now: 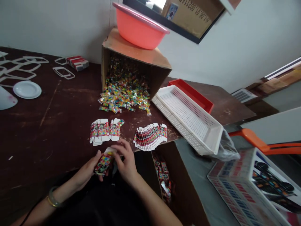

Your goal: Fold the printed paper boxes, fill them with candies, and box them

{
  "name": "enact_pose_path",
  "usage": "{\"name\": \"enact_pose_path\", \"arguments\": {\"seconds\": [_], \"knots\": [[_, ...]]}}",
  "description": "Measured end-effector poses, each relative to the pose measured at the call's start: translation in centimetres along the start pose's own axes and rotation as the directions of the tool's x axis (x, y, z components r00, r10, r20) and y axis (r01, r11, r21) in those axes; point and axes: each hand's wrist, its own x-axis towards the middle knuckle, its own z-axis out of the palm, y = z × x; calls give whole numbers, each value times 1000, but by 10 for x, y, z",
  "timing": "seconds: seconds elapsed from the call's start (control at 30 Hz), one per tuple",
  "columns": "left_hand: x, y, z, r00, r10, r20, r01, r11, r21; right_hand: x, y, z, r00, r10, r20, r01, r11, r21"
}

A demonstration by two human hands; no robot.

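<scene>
- So, up top we've got a brown carton (150,58) tipped on its side, its mouth facing us, wrapped candies (124,97) spilling onto the dark table (70,110), and a pink basin (141,29) sitting on top of it!
- Over to our right, a white perforated basket (188,114) juts past the table edge, a red tray (191,94) just behind it and clear plastic (228,147) hanging off its near end.
- Between us and that candy heap stand two groups of flat cartons: an overlapping stack (100,130) on the left, one candy lying at its right end, and a neat fan (149,136) on the right.
- Far left, a white plate (27,89) and pale loops (63,72); below the table edge, an open box (185,185) with red packets (162,172) inside.
- And there's our small carton (103,164), off the table's near edge, tilted in our hands: red, busy with colourful print, white flap raised, something yellow at its mouth.
- Our left hand (88,169) is closed around its body; our right hand (125,158), half-curled, has fingertips at the flap, though we can't tell whether they pinch it.
</scene>
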Motion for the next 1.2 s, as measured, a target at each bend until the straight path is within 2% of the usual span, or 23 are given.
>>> {"name": "enact_pose_path", "arguments": {"seconds": [0.03,0.07,0.13,0.17,0.23,0.3,0.33,0.43,0.5,0.57,0.6,0.63,0.7,0.87,0.97,1.1,1.17,1.2], "knots": [[0,1,1,1000,-13,3,13,1000,3,-1,5,4,992,128,-23,-122,979,162],[0,3,1,1000,-18,11,18,1000,11,-2,11,7,968,251,11,-241,916,322],[1,5,-1,999,-19,42,18,1000,24,0,21,8,896,391,209,-439,720,537],[1,5,-4,997,-27,67,26,999,27,1,24,7,858,406,316,-513,630,583],[1,7,-8,991,-68,114,66,998,17,5,25,1,785,377,491,-618,515,594],[0,9,-12,985,-106,135,108,994,-4,9,23,-6,732,329,596,-675,466,572],[-1,10,-13,985,-112,131,115,993,-9,10,21,-8,725,324,607,-681,463,566],[-3,11,-11,990,-68,122,61,996,59,9,17,-5,755,375,538,-648,549,528],[-3,9,-9,995,-10,99,-5,989,146,7,13,1,819,389,422,-560,701,441],[-2,5,-8,998,33,50,-42,981,188,6,7,5,916,283,284,-363,885,291],[-2,3,-8,999,43,25,-46,982,186,5,4,6,951,183,248,-236,949,208],[-1,2,-8,999,46,9,-47,984,174,5,1,6,967,83,243,-120,983,142],[-1,1,-8,999,49,0,-49,989,142,5,-5,5,962,-31,271,2,994,106],[-5,8,-7,997,76,30,-75,997,-36,9,-11,3,992,48,116,-67,983,170],[-10,8,-9,995,69,65,-59,987,-147,11,-12,4,997,33,75,-44,986,158],[-13,0,-8,999,28,26,-22,981,-195,6,-12,9,986,-98,136,94,995,36],[-11,-3,-2,998,12,69,1,983,-182,-2,-14,0,985,-90,145,87,996,26],[-9,-3,0,992,10,125,12,985,-175,-7,-16,-12,987,-63,150,60,998,27]]}}
